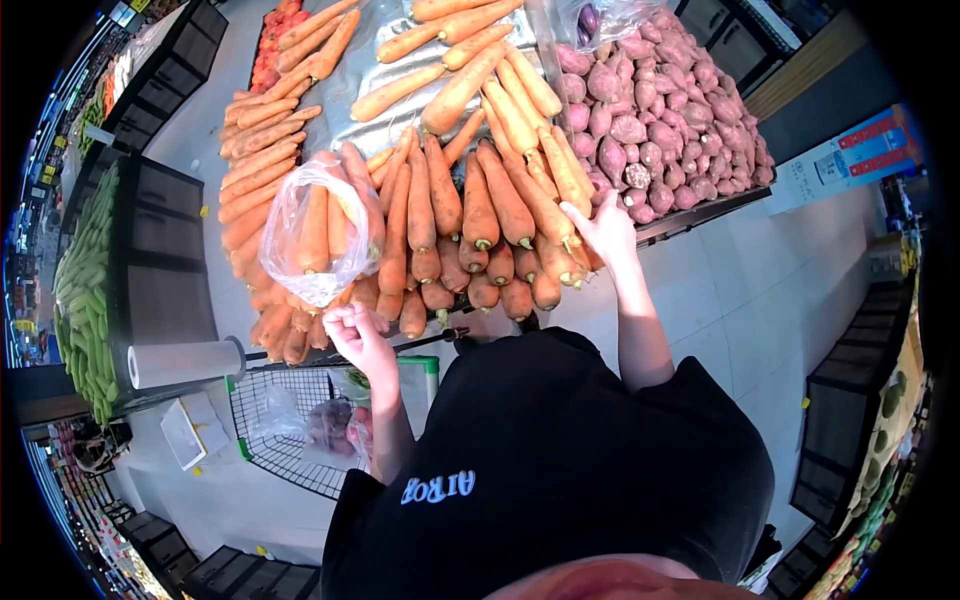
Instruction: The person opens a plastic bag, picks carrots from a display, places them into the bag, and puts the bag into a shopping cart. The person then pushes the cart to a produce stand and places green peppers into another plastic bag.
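Note:
Many orange carrots [420, 205] lie in rows and piles on a display stand. A clear plastic bag [318, 235] with a few carrots inside rests on the left part of the pile, its mouth facing me. Just below that mouth is my left hand [358, 332], its fingers curled together near the bag's edge; what they pinch, if anything, is too small to tell. My right hand [605, 228] is at the right edge of the carrots, thumb and fingers spread, beside the purple sweet potatoes [665, 130], with nothing visible in it.
A shopping cart [285, 425] holding bagged produce stands at the lower left, near a roll of plastic bags [185, 363]. Long green vegetables [88, 300] fill a stand at the left. Red produce [278, 45] is at the top, and another produce stand [850, 400] is at the right.

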Available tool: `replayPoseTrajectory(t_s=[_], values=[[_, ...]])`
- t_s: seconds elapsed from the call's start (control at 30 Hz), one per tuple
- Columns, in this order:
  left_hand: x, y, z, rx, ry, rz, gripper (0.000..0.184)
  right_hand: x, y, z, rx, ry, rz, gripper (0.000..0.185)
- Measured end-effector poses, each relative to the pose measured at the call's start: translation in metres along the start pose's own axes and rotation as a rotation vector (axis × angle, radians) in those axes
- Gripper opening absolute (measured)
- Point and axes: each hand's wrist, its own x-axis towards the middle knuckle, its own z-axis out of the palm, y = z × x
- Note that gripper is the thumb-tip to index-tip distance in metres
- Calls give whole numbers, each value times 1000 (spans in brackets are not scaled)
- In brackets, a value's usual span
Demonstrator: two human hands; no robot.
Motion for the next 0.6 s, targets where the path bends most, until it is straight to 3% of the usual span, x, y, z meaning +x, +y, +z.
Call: replayPoseTrajectory(t_s=[0.1,0.2,0.27,0.3,0.43,0.47,0.6], values=[[-3,-4,5,-9,-4,-28,16,4,7,9,90,69,-73,78],[-4,-6,10,-25,-15,-19,17,8,21,1,461,51,20,64],[-6,-3,14,-29,-21,-9,17,6,21,-14,847,43,249,43],[-7,1,16,-20,-55,-24,14,5,28,-20,855,70,221,41],[-10,9,28,80,-187,-144,5,-20,18,-45,1073,123,60,34],[-8,17,32,75,-298,-237,12,-32,7,-57,1086,105,51,35],[2,29,47,-81,-606,-371,48,-57,-30,-75,906,130,-521,44]])
